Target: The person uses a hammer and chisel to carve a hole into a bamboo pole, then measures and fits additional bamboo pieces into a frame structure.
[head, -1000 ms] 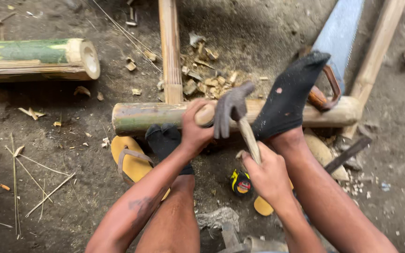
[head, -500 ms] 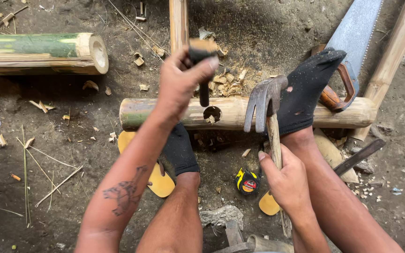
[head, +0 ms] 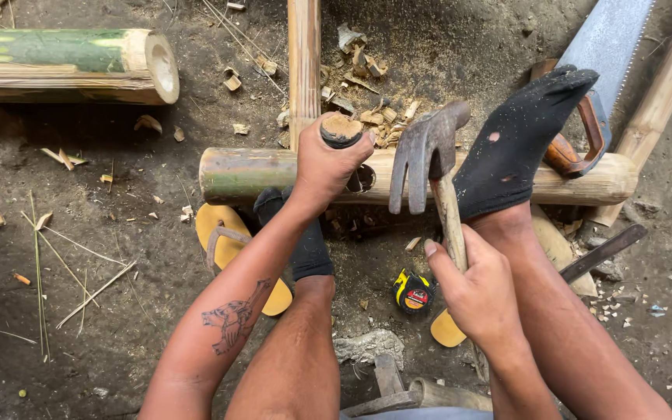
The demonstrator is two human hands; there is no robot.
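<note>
We are down on the dirt ground (head: 79,233), and the biggest thing near us is the bamboo pole (head: 250,175) lying flat in front of our feet. Its long way runs from left to right, across us. A black-socked foot (head: 519,148) presses down on its right part, and another socked foot in a yellow sandal (head: 231,241) sits just under its left part.

A thinner bamboo piece (head: 303,62) runs away from us toward the far edge of the ground, and it meets the pole near the middle.

Our left hand (head: 324,163) is closed tight around a short wooden-topped tool (head: 341,128), which stands up right at the hole in the pole (we cannot see its tip). So the left hand is the nearer one; it touches the pole.

Our right hand (head: 476,292) is wrapped around the handle of a claw hammer (head: 428,152). The hammer head is held up, just to the right of the tool's top, not touching it.

A small yellow tape measure (head: 414,292) lies on the ground between our legs.
</note>
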